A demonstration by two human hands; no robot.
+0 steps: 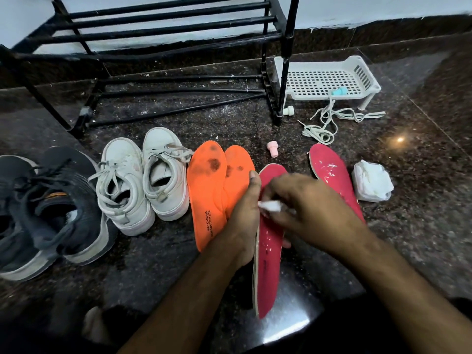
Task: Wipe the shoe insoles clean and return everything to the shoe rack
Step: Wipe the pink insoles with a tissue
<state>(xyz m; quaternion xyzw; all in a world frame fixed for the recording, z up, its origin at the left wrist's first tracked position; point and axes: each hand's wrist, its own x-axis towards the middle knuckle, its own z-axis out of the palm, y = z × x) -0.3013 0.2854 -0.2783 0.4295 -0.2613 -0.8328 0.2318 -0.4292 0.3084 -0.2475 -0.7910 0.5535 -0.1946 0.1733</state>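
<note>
left hand (245, 215) gripped pink insole (268, 264) by its edge | right hand (304, 205) pinched white wipe (268, 206) against it | orange insoles (209, 200) lay just left of pink insole

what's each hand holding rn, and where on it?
Left hand grips the pink insole along its left edge, about mid-length. Right hand pinches a white wipe against it.

Dim indoor light; small warm glare spot on polished dark granite floor (400, 139) at three o'clock; right hand (304, 200) motion-blurred; wide-angle bending at edges; corners darkened.
</note>
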